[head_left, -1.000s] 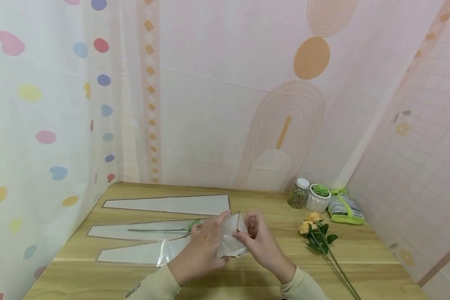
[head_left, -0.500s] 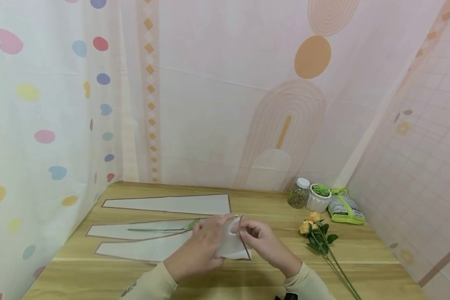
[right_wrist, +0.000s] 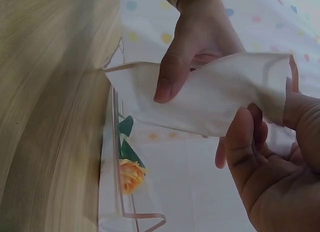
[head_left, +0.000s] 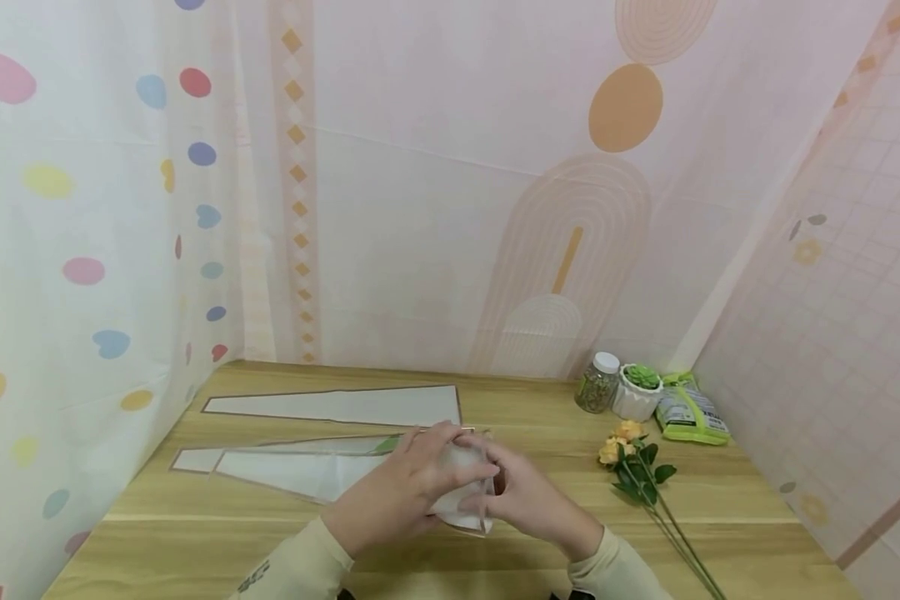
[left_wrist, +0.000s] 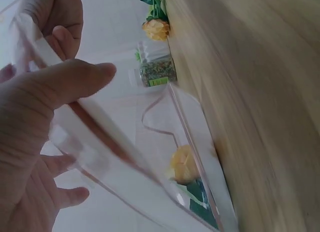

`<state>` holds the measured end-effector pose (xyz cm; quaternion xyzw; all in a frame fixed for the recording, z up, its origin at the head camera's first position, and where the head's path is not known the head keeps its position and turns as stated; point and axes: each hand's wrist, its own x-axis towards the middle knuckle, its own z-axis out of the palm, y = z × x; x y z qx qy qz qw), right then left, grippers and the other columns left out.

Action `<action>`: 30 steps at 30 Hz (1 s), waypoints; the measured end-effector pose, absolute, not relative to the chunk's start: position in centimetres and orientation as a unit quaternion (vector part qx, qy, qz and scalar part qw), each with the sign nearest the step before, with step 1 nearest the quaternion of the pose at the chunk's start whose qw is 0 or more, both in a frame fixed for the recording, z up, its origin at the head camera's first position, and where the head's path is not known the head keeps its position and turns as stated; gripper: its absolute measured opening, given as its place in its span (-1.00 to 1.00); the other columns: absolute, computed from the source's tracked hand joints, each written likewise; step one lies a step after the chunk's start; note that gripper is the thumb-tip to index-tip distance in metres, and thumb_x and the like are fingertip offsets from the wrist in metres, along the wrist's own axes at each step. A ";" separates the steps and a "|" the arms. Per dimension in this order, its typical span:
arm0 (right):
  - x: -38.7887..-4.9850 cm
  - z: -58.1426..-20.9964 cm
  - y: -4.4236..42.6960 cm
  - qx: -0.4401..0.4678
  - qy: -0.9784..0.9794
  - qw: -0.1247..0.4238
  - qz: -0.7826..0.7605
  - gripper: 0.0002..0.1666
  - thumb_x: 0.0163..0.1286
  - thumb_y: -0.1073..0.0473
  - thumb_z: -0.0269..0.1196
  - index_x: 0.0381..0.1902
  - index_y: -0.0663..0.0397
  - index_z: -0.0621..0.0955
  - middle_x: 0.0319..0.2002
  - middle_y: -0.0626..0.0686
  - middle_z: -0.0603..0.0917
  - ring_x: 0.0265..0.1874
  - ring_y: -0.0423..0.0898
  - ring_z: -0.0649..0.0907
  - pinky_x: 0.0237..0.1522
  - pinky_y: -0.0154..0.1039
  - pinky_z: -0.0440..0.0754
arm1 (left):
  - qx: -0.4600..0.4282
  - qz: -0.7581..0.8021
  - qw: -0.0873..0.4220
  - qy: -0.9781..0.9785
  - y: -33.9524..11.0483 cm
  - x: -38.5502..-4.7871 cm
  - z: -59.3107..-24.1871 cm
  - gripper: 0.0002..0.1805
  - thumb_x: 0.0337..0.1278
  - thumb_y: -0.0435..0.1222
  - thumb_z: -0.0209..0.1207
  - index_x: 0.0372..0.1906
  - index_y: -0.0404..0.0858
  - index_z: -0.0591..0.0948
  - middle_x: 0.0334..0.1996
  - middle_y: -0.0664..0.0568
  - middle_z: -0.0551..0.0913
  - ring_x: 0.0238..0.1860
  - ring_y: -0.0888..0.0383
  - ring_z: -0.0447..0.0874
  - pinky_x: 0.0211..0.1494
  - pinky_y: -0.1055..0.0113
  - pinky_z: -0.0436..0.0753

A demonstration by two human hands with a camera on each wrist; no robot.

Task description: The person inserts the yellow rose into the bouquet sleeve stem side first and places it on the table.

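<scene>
The left hand enters from the lower left, back of the hand uppermost, with the thumb laid along one face of a white, brown-edged wrapper and the other fingers spread behind it. The grip is loose, the film held between thumb and fingers. The right hand enters from the lower right, palm turned inward, fingers bent. It pinches the wide end of the same wrapper between thumb and fingers, leaving little gap. Both forearms wear pale cuffs.

The wrapper is raised at its wide end between the hands; its narrow end points left. Below it is a second wrapper, at which a yellow rose lies; whether the rose is inside or on top cannot be told through the film.

A third wrapper lies flat on the wood-grain table, farther back. To the right lie two long-stemmed yellow flowers. Behind them stand a white-lidded jar and a white pot holding a green succulent, just beside a lime-green bag. Patterned curtains surround the table's back and sides.
</scene>
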<state>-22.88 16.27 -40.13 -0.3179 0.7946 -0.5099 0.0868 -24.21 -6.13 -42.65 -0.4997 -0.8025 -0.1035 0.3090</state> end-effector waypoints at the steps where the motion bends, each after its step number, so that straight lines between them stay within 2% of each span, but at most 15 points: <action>1: -22.9 -40.2 16.3 -0.318 0.798 0.086 -0.506 -0.17 0.34 0.18 0.41 0.49 0.10 0.34 0.43 0.20 0.40 -0.05 -0.15 0.66 -0.11 -0.25 0.67 | -0.501 -0.098 0.312 -0.801 -6.2 -24.2 -42.7 0.19 -0.55 -0.07 0.70 0.45 0.22 0.37 0.39 -0.19 0.30 0.39 -0.09 0.30 0.21 -0.07 0.51; 4: -22.8 -40.2 16.2 -0.324 0.802 0.085 -0.495 -0.16 0.31 0.20 0.43 0.49 0.09 0.35 0.33 0.19 0.51 -0.12 -0.19 0.66 -0.17 -0.27 0.67 | -0.503 -0.095 0.311 -0.801 -6.2 -24.1 -42.6 0.10 -0.46 -0.06 0.68 0.42 0.23 0.42 0.42 -0.20 0.27 0.41 -0.07 0.30 0.24 -0.05 0.51; 5: -22.8 -40.2 16.2 -0.326 0.802 0.085 -0.493 -0.18 0.32 0.21 0.42 0.49 0.08 0.37 0.33 0.18 0.52 -0.15 -0.20 0.66 -0.18 -0.29 0.66 | -0.502 -0.098 0.308 -0.802 -6.2 -24.1 -42.5 0.06 -0.45 -0.08 0.67 0.39 0.20 0.45 0.42 -0.20 0.28 0.41 -0.06 0.32 0.24 -0.06 0.52; 7: -22.8 -40.2 16.2 -0.326 0.802 0.086 -0.494 -0.24 0.35 0.25 0.39 0.47 0.08 0.40 0.18 0.18 0.62 -0.26 -0.22 0.66 -0.24 -0.31 0.66 | -0.496 -0.102 0.299 -0.809 -6.3 -24.0 -42.3 -0.01 -0.44 -0.10 0.67 0.32 0.11 0.47 0.40 -0.22 0.31 0.40 -0.07 0.35 0.20 -0.08 0.56; 12: -22.9 -40.2 16.3 -0.305 0.798 0.085 -0.512 -0.43 0.41 0.34 0.29 0.35 0.19 0.48 -0.06 0.17 0.65 -0.31 -0.20 0.65 -0.32 -0.32 0.65 | -0.481 -0.084 0.277 -0.827 -6.6 -24.1 -41.9 -0.01 -0.43 -0.11 0.67 0.21 -0.06 0.32 0.40 -0.22 0.31 0.30 -0.07 0.47 0.10 -0.05 0.62; 16: -23.0 -40.1 16.6 -0.310 0.804 0.091 -0.499 -0.44 0.41 0.39 0.26 0.34 0.28 0.43 -0.17 0.19 0.68 -0.34 -0.20 0.67 -0.34 -0.28 0.67 | -0.477 -0.057 0.268 -0.835 -7.0 -24.2 -41.8 0.05 -0.40 -0.05 0.67 0.26 -0.06 0.26 0.40 -0.15 0.32 0.27 -0.04 0.51 0.07 -0.04 0.61; 19: -23.2 -40.0 16.9 -0.325 0.809 0.090 -0.482 -0.42 0.43 0.39 0.24 0.36 0.31 0.38 -0.19 0.24 0.67 -0.36 -0.23 0.66 -0.36 -0.29 0.66 | -0.476 -0.064 0.259 -0.838 -7.1 -24.3 -41.8 0.10 -0.40 -0.04 0.67 0.34 -0.06 0.25 0.37 -0.08 0.37 0.29 -0.02 0.48 0.10 -0.07 0.59; 21: -23.3 -40.1 17.1 -0.340 0.808 0.084 -0.474 -0.48 0.44 0.42 0.19 0.33 0.32 0.42 -0.15 0.27 0.65 -0.35 -0.25 0.64 -0.35 -0.30 0.66 | -0.476 -0.080 0.250 -0.839 -7.1 -24.2 -41.8 0.14 -0.39 -0.08 0.67 0.39 -0.07 0.24 0.36 -0.08 0.38 0.29 -0.04 0.46 0.14 -0.09 0.56; 23: -23.4 -40.2 17.1 -0.359 0.811 0.068 -0.457 -0.63 0.44 0.44 0.16 0.18 0.30 0.55 -0.15 0.23 0.64 -0.36 -0.28 0.60 -0.35 -0.34 0.64 | -0.481 -0.100 0.239 -0.838 -7.0 -24.2 -41.9 0.18 -0.41 -0.15 0.68 0.42 -0.06 0.22 0.35 -0.07 0.38 0.30 -0.04 0.45 0.18 -0.10 0.53; 25: -23.4 -40.3 17.0 -0.375 0.812 0.062 -0.442 -0.81 0.44 0.46 0.10 -0.12 0.27 0.64 -0.15 0.21 0.68 -0.41 -0.30 0.56 -0.37 -0.34 0.63 | -0.486 -0.115 0.232 -0.834 -7.0 -24.1 -41.9 0.19 -0.43 -0.23 0.68 0.42 -0.06 0.20 0.30 -0.08 0.39 0.29 -0.05 0.44 0.18 -0.09 0.53; 28: -23.3 -40.6 16.6 -0.383 0.821 0.064 -0.417 -0.74 0.48 0.40 0.11 -0.44 0.14 0.58 -0.36 0.02 0.66 -0.51 -0.35 0.46 -0.44 -0.39 0.53 | -0.491 -0.118 0.233 -0.831 -6.8 -23.9 -42.0 0.17 -0.49 -0.31 0.68 0.37 -0.04 0.23 0.19 -0.05 0.41 0.19 0.01 0.47 0.13 -0.02 0.56; 30: -23.2 -40.7 16.3 -0.370 0.828 0.073 -0.415 -0.70 0.50 0.34 0.13 -0.51 0.11 0.53 -0.43 -0.08 0.64 -0.58 -0.37 0.41 -0.49 -0.42 0.45 | -0.485 -0.107 0.238 -0.835 -6.7 -23.9 -42.0 0.15 -0.52 -0.33 0.68 0.35 -0.02 0.25 0.12 0.00 0.42 0.10 0.08 0.49 0.07 0.04 0.59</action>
